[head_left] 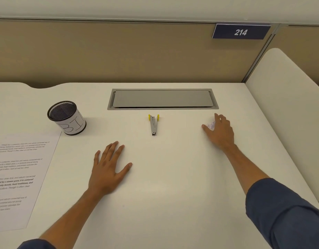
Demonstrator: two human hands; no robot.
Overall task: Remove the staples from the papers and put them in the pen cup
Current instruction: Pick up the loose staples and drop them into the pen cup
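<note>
A printed sheet of paper (20, 177) lies flat at the desk's left edge. Just beyond it stands a black mesh pen cup (66, 118) wrapped in a white label. A grey staple remover with yellow tabs (153, 124) lies in the middle of the desk. My left hand (105, 169) rests flat on the desk, fingers spread, holding nothing. My right hand (219, 130) is out at the right, its fingers curled round a small crumpled white paper ball (210, 125) that mostly hides under the hand. No staple is visible.
A grey cable hatch (162, 98) is set into the white desk (173, 194) behind the staple remover. A beige partition with a blue sign reading 214 (241, 32) closes the back. A white side panel (284, 105) stands at the right.
</note>
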